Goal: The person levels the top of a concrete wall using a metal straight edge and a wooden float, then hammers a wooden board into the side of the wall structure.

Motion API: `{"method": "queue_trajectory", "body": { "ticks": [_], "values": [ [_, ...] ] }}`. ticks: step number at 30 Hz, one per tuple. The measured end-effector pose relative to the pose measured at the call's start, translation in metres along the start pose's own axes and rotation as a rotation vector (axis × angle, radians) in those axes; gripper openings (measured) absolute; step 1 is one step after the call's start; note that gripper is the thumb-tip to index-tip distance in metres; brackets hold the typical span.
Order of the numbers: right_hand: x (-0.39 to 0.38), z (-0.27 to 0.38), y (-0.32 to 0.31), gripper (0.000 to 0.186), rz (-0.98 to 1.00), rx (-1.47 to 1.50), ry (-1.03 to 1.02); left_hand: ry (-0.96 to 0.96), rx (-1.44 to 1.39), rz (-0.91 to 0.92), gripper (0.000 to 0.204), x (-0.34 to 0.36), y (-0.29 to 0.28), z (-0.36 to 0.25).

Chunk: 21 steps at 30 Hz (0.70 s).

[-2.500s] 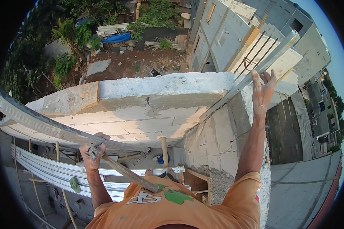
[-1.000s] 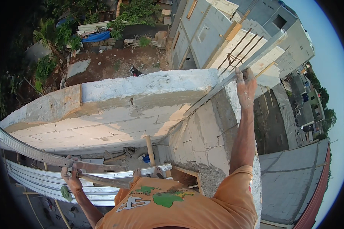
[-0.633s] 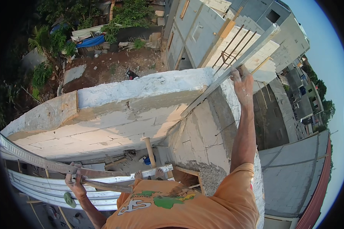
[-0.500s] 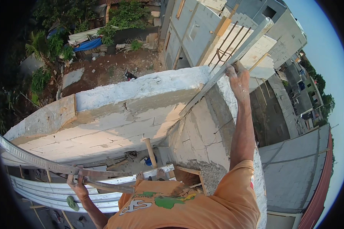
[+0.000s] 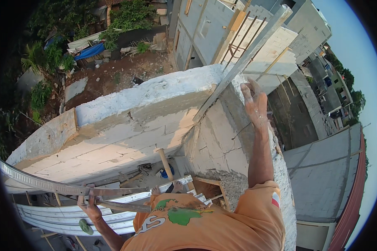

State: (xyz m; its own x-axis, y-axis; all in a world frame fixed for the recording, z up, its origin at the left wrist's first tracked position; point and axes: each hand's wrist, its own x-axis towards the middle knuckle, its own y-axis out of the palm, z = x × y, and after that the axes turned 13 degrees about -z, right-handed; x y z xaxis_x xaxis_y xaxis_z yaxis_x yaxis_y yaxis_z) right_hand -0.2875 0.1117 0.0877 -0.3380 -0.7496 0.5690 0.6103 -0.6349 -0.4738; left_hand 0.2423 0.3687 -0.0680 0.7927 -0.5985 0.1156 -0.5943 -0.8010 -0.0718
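My left hand (image 5: 89, 207) is closed around a long grey metal bar (image 5: 54, 184), which runs from the left rim toward my body. A wooden bar (image 5: 123, 205) lies just below it, close to my fingers. My right hand (image 5: 255, 104) is raised over the wall corner, fingers apart and holding nothing. Beside it, a long straight grey post (image 5: 255, 48) slants up from the inner corner past the wall top. A gap shows between my fingers and the post. The white, rough wall top (image 5: 151, 94) stretches left from that corner.
Ridged metal sheets (image 5: 117, 219) and a round wooden pole (image 5: 165, 164) are below, near my bare feet (image 5: 176, 186). A framed opening (image 5: 207, 193) lies by the right wall. Rusty rebar (image 5: 243, 42) rises behind the post. Beyond the wall, the ground drops away.
My right hand has let go of the grey post and drawn back, its fingers spreading. My left hand keeps its hold on the metal bar. The view has shifted slightly.
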Motion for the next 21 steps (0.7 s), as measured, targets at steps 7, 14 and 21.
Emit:
{"method": "queue_trajectory", "body": {
  "ticks": [7,14,21],
  "values": [
    [-0.123,-0.003,0.079,0.048,0.464,0.15,0.029,0.058,0.011,0.104,0.041,0.001,0.033,-0.01],
    [-0.224,0.019,0.105,0.048,0.844,0.397,0.194,0.008,-0.145,0.499,0.022,0.013,0.117,-0.026],
    [-0.259,0.057,0.143,0.067,0.956,0.412,0.006,-0.119,-0.281,0.654,0.029,0.029,0.138,-0.019]
  ]
}}
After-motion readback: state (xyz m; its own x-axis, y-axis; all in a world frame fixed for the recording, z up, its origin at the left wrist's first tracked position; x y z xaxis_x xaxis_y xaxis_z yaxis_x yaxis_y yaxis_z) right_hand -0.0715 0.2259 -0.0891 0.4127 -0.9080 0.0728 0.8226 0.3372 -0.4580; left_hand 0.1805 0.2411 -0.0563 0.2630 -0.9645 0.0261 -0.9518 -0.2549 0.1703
